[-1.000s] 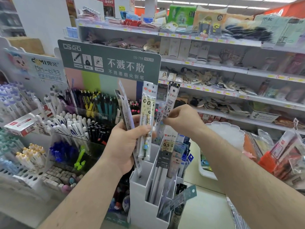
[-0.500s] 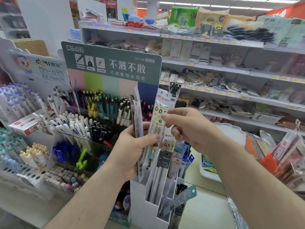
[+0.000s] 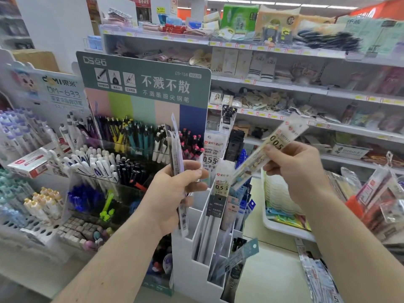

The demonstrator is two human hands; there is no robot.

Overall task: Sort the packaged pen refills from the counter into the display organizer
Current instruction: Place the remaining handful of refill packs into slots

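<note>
Right hand (image 3: pixel 293 169): pinches one refill pack (image 3: pixel 271 149).
Left hand (image 3: pixel 175 193): grips remaining packs (image 3: pixel 176 147).
Organizer (image 3: pixel 192 270): partly filled.
Left: more packs on surface (image 3: pixel 271 278), 5 o'clock.

Open room above the front left compartment of the white organizer (image 3: pixel 194 254), hemmed by upright refill packets (image 3: pixel 215 206) behind it, the pen display (image 3: pixel 122 154) at left and a white tray (image 3: pixel 284 230) at right.
</note>
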